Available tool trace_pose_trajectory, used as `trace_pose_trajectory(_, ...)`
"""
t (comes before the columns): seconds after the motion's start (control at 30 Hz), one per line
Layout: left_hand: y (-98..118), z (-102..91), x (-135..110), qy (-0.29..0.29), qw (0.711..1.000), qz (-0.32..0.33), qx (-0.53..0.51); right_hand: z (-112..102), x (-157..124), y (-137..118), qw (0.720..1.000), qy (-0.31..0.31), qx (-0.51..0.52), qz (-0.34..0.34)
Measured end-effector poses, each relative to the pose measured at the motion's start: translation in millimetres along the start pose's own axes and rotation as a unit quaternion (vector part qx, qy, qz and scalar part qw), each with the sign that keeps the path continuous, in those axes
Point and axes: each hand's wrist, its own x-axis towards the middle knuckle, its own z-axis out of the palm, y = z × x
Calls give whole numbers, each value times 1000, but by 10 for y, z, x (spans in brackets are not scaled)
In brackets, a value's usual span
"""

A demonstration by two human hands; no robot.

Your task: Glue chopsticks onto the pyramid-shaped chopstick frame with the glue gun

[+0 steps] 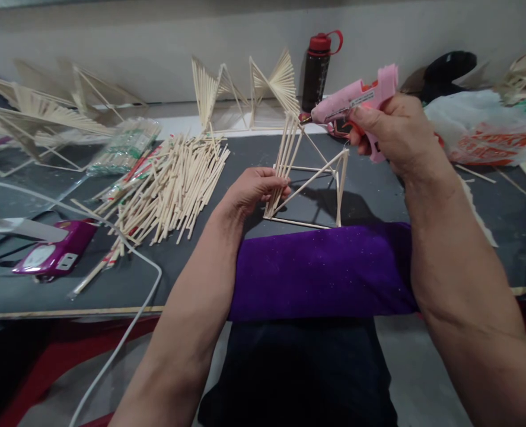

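Hidden: the grip of the glue gun [356,98] is buried in the right hand [396,136]. Its nozzle tip is too small to tell whether it touches the wood. The left thumb is out of sight behind the fingers. The foot of the bottle [318,65] is covered by the gun.
Cut off: the stick shapes at 9 o'clock [44,112] and the plastic bag [480,127] at 3 o'clock both run out of the picture.
Gun axis: its length runs from 2 o'clock down to 8 o'clock, with the nozzle at the low left end, right at the top of the frame's leaning sticks.
Frame: the stick frame [309,184] stands at centre on the dark table [22,284], base flat. A row of sticks on its left side leans up toward 1 o'clock.
Left hand: the left hand [254,190] is at the frame's 9 o'clock, fingers pinched closed on the leaning sticks.
Right hand: fingers wrapped tight around the gun, at the frame's 2 o'clock.
Near edge: a purple cloth [325,273] lies at 6 o'clock, just beside the frame's base.
Left of frame: a loose stick pile [174,184] lies at 9 o'clock.
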Motion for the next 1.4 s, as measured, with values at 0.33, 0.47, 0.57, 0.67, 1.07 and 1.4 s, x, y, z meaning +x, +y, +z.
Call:
trace_pose_trajectory(0.33,-17,-16,12,-2,1000,-2,0,43,-18,-58,1000,6,-1,6)
trace_pose_trajectory(0.47,-14,-11,5,-2,1000,1,-3,54,-28,-70,1000,5,-16,4)
trace_pose_trajectory(0.57,-16,-9,8,-2,1000,2,2,56,-13,-34,999,11,-31,-25)
trace_pose_trajectory(0.67,-16,-9,11,-4,1000,5,2,53,11,20,998,20,-44,-39)
trace_pose_trajectory(1.07,-10,-14,18,-2,1000,5,-5,14,28,71,999,-16,42,20)
trace_pose_trajectory(1.4,-12,-42,38,7,1000,4,-10,-67,88,140,983,-6,151,101)
